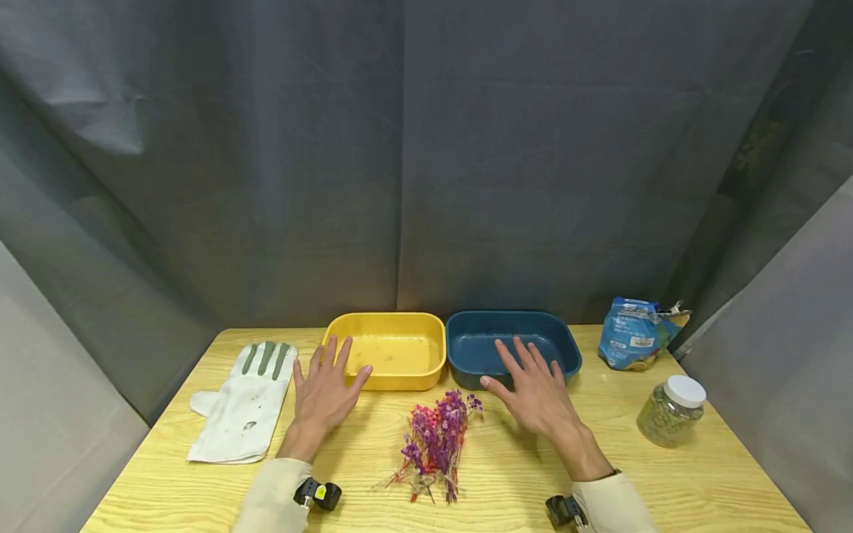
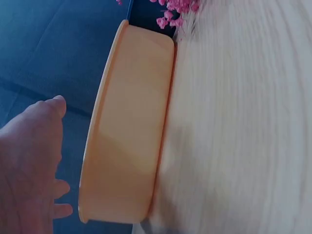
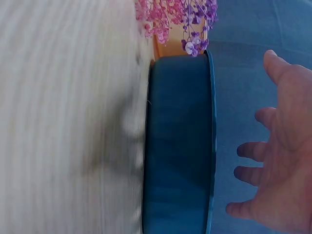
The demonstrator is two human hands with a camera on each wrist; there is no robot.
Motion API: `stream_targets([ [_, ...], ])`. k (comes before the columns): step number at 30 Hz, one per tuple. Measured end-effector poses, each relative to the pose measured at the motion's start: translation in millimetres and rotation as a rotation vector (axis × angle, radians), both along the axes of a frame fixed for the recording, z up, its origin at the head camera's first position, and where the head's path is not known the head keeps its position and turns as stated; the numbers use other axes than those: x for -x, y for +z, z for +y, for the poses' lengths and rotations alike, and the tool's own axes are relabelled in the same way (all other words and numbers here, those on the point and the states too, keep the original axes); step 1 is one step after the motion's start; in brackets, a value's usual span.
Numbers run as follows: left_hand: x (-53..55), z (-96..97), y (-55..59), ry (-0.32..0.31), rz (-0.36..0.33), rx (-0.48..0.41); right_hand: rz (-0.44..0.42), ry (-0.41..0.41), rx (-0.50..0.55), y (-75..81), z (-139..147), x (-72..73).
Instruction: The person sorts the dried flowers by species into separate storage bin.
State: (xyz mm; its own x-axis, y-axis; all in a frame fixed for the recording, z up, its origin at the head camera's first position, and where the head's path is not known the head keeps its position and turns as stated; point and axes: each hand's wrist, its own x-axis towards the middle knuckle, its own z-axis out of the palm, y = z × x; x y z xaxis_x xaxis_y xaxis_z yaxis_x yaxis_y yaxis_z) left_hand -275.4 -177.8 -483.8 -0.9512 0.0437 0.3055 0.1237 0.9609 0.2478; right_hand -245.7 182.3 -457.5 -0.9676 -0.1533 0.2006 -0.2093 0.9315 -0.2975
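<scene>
My left hand [image 1: 325, 398] is spread with fingers apart, in front of the yellow tray [image 1: 396, 382] and holding nothing. In the left wrist view a gap shows between the hand [image 2: 31, 156] and the tray's side [image 2: 129, 126]. My right hand [image 1: 538, 396], likewise spread and holding nothing, is over the near edge of the dark blue tray [image 1: 466, 377]. The right wrist view shows that hand [image 3: 287, 146] apart from the blue wall [image 3: 180, 146]. Between the hands lies a bunch of dried purple, pink and red flowers [image 1: 440, 437] on the wooden table, stems toward me.
A white work glove [image 1: 240, 407] with green finger stripes lies flat at the left. At the right stand a blue crumpled bag [image 1: 629, 337] and a clear jar [image 1: 669, 418] with a white lid and greenish contents. A grey curtain [image 1: 400, 163] hangs behind the table.
</scene>
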Motion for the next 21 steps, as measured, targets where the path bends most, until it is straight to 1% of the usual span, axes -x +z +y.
stream_targets([
  [3, -1.1, -4.0, -3.0, 0.004, 0.008, -0.018, 0.014, 0.014, -0.016, 0.6, -0.5, -6.4],
  [7, -2.3, -8.1, -6.6, 0.013, -0.011, -0.040, 0.031, 0.041, -0.021, 0.1, -3.9, -15.1],
  [12, -3.3, -12.9, -10.7, 0.035, -0.030, -0.071, 0.044, 0.090, 0.043, -3.7, -11.8, -25.5],
  [15, -3.5, -14.8, -12.3, 0.032, -0.040, -0.093, 0.055, 0.110, 0.087, -7.5, -15.7, -30.2],
  [21, -1.9, -18.2, -12.5, 0.045, -0.088, -0.127, 0.047, 0.136, 0.164, -12.1, -22.7, -39.9],
])
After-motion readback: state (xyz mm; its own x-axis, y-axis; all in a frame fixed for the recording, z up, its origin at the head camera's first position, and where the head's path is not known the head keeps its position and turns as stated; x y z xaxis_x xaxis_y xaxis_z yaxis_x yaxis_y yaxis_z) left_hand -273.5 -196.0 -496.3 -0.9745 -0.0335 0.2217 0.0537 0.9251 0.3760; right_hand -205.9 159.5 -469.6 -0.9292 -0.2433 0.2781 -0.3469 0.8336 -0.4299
